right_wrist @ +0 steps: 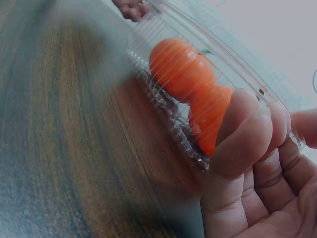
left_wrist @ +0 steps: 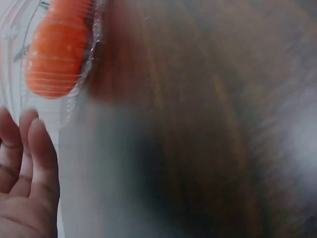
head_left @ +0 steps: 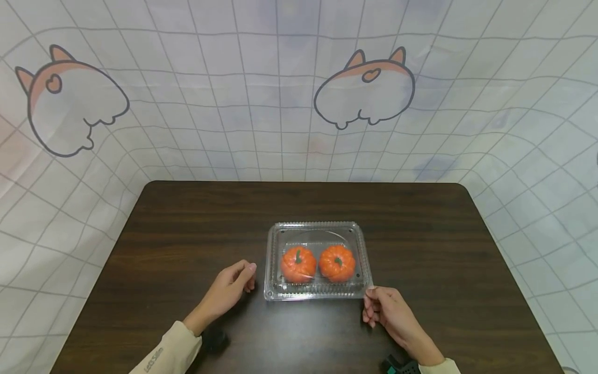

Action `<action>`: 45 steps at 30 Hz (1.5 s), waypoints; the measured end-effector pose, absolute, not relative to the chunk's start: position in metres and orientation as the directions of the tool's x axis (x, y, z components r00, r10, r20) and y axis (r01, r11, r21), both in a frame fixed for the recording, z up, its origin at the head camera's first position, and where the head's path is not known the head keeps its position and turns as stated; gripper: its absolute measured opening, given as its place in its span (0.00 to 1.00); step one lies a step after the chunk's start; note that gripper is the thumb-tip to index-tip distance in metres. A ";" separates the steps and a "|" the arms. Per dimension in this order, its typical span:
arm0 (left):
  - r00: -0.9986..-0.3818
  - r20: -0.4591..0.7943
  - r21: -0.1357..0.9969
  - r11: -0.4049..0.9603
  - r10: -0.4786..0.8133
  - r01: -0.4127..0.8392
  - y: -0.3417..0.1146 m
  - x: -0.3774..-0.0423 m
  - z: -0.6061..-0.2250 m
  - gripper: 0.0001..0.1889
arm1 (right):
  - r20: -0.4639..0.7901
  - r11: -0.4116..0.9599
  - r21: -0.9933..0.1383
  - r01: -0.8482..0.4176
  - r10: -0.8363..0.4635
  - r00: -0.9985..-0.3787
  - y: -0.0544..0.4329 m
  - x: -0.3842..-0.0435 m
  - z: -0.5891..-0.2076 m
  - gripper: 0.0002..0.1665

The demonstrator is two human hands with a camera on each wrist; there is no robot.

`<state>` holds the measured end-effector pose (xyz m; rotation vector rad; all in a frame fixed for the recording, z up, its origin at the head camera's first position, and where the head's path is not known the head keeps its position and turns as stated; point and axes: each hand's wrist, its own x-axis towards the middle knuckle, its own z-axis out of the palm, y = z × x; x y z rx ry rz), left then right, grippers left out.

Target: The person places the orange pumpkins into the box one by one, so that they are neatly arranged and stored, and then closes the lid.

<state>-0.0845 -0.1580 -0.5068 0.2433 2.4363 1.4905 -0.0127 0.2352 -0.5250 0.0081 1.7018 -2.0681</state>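
Observation:
A clear plastic clamshell container lies on the dark wooden table, its lid down. Inside it sit two small orange pumpkins with green stems, the left pumpkin beside the right pumpkin. My right hand pinches the container's front right corner between thumb and fingers; the right wrist view shows the fingers at that rim. Off the container's left side hovers my left hand, fingers loosely bent and holding nothing. The left wrist view shows its fingertips a little apart from the plastic.
The dark wooden table has rounded far corners. Behind and around it hangs a white grid-patterned cloth with cartoon animal prints. A black wrist device sits at my right wrist, and a dark object is by my left sleeve.

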 end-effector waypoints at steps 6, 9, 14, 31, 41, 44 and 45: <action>-0.888 -0.123 0.916 0.395 0.444 0.071 -0.157 -0.075 -0.518 0.18 | -0.282 -0.135 -0.931 0.340 -0.328 -0.902 0.234 -0.013 -0.525 0.22; -0.844 -0.132 0.919 0.383 0.520 0.092 -0.155 -0.072 -0.520 0.16 | -0.287 -0.131 -0.931 0.342 -0.319 -0.903 0.234 -0.013 -0.525 0.22; -0.822 -0.132 0.929 0.358 0.555 0.093 -0.152 -0.069 -0.524 0.15 | -0.285 -0.133 -0.932 0.338 -0.312 -0.906 0.233 -0.013 -0.526 0.21; -0.771 -0.296 0.954 0.138 0.564 -0.265 -0.140 -0.064 -0.533 0.21 | -0.306 -0.138 -0.920 0.366 -0.328 -0.894 0.229 -0.011 -0.529 0.20; -0.763 -0.271 0.948 0.025 0.587 -0.317 -0.135 -0.062 -0.540 0.19 | -0.253 -0.150 -0.926 0.345 -0.431 -0.866 0.228 -0.013 -0.529 0.23; -0.771 -0.258 0.950 0.006 0.583 -0.313 -0.134 -0.061 -0.542 0.19 | -0.244 -0.146 -0.932 0.331 -0.423 -0.873 0.227 -0.013 -0.529 0.23; -0.773 -0.253 0.950 -0.001 0.582 -0.312 -0.133 -0.060 -0.543 0.19 | -0.242 -0.147 -0.933 0.329 -0.421 -0.874 0.227 -0.013 -0.529 0.23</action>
